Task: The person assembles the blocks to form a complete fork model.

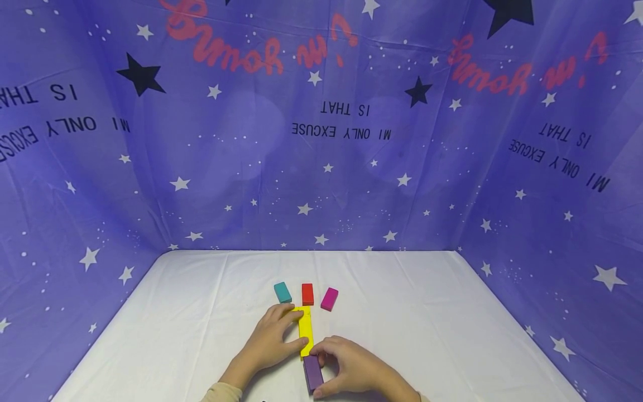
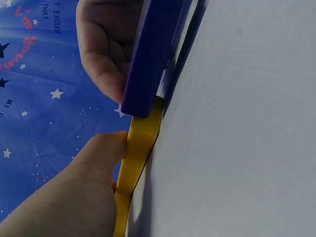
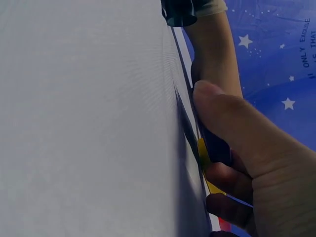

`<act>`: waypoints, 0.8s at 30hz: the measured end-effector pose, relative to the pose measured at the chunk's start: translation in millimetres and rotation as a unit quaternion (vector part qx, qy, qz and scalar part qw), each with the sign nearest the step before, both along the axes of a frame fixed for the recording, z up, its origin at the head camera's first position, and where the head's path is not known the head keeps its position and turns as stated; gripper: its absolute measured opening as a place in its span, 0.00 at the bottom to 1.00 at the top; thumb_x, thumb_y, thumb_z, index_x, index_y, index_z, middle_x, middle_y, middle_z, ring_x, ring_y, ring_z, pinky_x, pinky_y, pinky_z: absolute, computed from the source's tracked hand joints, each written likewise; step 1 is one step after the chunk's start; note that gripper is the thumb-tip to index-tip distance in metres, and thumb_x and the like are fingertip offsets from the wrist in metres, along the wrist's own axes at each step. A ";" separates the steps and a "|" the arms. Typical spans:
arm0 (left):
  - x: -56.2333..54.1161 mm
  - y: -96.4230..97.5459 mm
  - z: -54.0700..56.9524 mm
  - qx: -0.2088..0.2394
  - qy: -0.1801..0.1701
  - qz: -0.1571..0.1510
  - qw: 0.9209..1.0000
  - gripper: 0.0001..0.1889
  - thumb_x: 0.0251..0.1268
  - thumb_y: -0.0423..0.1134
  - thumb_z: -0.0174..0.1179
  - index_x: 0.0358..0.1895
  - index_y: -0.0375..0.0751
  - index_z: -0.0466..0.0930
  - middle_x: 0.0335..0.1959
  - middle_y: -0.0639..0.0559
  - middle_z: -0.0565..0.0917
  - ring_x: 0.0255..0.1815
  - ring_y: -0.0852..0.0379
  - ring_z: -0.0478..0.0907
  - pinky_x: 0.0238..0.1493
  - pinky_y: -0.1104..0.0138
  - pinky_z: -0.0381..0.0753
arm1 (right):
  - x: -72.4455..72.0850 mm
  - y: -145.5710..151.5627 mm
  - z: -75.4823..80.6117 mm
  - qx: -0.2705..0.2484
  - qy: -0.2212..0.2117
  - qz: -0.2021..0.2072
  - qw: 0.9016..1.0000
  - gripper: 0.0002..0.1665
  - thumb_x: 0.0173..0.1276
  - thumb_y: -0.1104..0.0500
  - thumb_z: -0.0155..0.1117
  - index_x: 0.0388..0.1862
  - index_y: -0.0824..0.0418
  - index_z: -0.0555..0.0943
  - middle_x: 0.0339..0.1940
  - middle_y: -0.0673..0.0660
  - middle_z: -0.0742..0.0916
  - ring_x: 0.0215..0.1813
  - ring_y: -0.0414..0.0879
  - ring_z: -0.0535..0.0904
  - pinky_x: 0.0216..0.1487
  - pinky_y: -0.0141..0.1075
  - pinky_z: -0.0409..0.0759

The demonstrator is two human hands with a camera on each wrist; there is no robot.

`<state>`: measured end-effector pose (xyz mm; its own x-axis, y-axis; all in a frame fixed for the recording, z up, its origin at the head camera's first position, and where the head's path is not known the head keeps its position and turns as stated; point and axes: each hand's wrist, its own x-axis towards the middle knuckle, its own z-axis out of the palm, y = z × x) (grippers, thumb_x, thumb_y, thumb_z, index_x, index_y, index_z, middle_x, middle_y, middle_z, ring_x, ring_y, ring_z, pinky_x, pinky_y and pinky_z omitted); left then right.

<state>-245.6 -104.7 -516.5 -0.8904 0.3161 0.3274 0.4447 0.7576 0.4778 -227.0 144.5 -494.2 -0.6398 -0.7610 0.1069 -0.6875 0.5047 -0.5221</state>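
Observation:
My right hand (image 1: 354, 365) pinches a long purple block (image 1: 312, 373) by its ends, thumb at the near end and fingers at the far one. The purple block's far end meets the near end of a yellow piece (image 1: 305, 332) and, in the left wrist view, overlaps the yellow piece (image 2: 138, 145). My left hand (image 1: 271, 338) holds the yellow piece from the left, its thumb near the close end and its fingers at the far end. Those fingers partly cover the yellow top. In the right wrist view the purple block (image 3: 216, 147) looks dark behind my thumb.
Beyond the yellow piece lie a teal block (image 1: 283, 292), a red block (image 1: 307, 294) and a magenta block (image 1: 329, 299), spread side by side. A white cloth (image 1: 427, 312) covers the table, and purple star-printed curtains (image 1: 321, 184) stand around its back and sides.

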 end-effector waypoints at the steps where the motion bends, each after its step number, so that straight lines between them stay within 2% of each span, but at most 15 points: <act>1: 0.0 0.1 0.0 0.000 0.000 0.000 1.000 0.33 0.58 0.63 0.64 0.64 0.52 0.77 0.68 0.47 0.73 0.72 0.45 0.65 0.72 0.43 0.65 | 0.4 0.0 -0.4 0.003 0.010 0.002 1.000 0.37 0.54 0.29 0.70 0.58 0.44 0.77 0.40 0.34 0.79 0.45 0.27 0.73 0.52 0.26 0.77; 5: 0.1 0.2 0.2 -0.002 0.002 0.001 1.000 0.33 0.58 0.63 0.64 0.64 0.51 0.77 0.68 0.47 0.73 0.72 0.45 0.65 0.72 0.43 0.65 | 1.4 -0.7 -1.1 0.009 0.029 0.001 1.000 0.36 0.54 0.29 0.70 0.57 0.44 0.77 0.40 0.35 0.79 0.44 0.26 0.72 0.50 0.26 0.77; 10: 0.2 0.3 0.5 -0.002 0.005 0.001 1.000 0.32 0.58 0.62 0.65 0.64 0.51 0.77 0.68 0.47 0.73 0.71 0.45 0.65 0.72 0.43 0.66 | 2.0 -1.8 -2.5 0.016 0.013 -0.012 1.000 0.36 0.53 0.28 0.70 0.56 0.44 0.77 0.39 0.34 0.78 0.43 0.26 0.72 0.49 0.24 0.75; 24: -0.6 0.0 -0.3 0.004 0.007 -0.003 1.000 0.32 0.58 0.61 0.65 0.64 0.51 0.77 0.68 0.47 0.73 0.71 0.45 0.65 0.71 0.44 0.67 | 2.1 -3.9 -5.8 0.001 0.007 -0.015 1.000 0.36 0.51 0.28 0.72 0.53 0.44 0.76 0.39 0.35 0.78 0.42 0.27 0.72 0.48 0.23 0.74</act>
